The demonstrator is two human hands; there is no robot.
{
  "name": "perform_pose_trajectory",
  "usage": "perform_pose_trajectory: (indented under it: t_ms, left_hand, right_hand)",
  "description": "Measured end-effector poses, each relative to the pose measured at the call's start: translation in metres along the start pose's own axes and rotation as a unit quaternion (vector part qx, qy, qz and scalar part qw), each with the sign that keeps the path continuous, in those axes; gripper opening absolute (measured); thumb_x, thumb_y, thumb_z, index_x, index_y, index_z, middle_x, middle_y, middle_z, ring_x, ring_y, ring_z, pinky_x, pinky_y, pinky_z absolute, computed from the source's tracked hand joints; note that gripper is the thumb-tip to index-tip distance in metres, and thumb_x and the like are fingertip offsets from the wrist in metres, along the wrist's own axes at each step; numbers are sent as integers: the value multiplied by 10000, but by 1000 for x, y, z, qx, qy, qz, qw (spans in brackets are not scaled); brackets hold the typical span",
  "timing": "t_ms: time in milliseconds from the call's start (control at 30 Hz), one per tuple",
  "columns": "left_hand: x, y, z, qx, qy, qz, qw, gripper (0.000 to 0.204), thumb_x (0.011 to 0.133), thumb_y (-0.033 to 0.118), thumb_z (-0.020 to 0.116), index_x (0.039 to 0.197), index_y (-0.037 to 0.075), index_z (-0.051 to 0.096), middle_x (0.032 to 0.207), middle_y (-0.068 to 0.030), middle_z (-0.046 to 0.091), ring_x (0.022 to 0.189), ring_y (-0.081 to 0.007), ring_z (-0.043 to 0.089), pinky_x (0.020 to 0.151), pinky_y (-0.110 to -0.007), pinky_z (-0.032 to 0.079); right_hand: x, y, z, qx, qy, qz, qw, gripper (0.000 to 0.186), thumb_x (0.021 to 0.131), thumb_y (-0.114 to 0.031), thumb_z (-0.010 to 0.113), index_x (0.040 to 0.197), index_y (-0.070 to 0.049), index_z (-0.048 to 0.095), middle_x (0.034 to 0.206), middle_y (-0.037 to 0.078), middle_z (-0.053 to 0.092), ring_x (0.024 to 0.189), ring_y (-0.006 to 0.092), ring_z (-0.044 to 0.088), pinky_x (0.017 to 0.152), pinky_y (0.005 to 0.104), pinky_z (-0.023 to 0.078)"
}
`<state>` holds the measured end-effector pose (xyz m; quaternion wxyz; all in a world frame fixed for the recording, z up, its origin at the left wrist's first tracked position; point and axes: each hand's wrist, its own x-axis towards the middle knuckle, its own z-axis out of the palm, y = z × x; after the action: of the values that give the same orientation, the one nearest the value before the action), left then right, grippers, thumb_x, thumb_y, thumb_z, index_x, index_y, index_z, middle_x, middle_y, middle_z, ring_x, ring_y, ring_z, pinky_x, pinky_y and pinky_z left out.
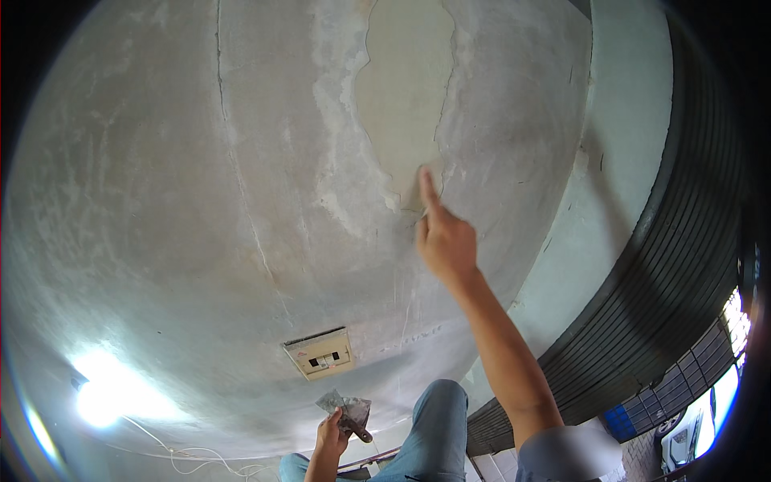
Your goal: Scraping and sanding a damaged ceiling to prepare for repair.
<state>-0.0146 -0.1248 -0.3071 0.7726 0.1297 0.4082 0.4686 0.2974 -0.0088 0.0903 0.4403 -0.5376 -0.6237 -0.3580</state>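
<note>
Head view: the right hand (444, 241) reaches up to the wall (161, 201), its forefinger stretched out and touching the lower edge of a bare patch (405, 96) where the skim coat has come off; the other fingers are curled in and hold nothing. The left hand (329, 434), low down near the knees, has its grip closed on the handle of a putty knife (352, 416) with grey filler on the blade. Judging by the bare patch and the long crack (241, 185), filling looks hardly begun. A switch box (320, 353) sits below.
</note>
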Motion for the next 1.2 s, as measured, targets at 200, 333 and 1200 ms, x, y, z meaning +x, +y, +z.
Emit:
perform_pose_trajectory:
  t_ms: [200,333,1200]
  left_hand:
    - [6,-2,-7,-1,-4,-8,1000,356,1029,234,579,1250,-45,560,1176,-182,668,1085,-364,660,966,-525,518]
    - [14,-7,-8,-9,-19,0,1000,357,1030,233,577,1250,-47,558,1182,-184,667,1092,-366,659,964,-527,518]
    - [6,-8,19,-18,-56,-39,998,415,1086,396,442,1391,119,488,1329,-138,617,1245,-364,573,1089,-694,366]
  right_hand:
    - [49,30,-20,-43,-16,115,992,819,838,-31,625,1595,-172,344,608,88,599,494,275,592,507,397,489]
    - [30,13,-8,-3,44,-39,998,852,832,-49,637,1606,-206,317,659,89,609,470,272,574,492,397,499]
    - [-265,-131,-25,203,-543,54,813,629,968,-358,616,1534,-155,431,983,180,692,833,361,703,696,457,579]
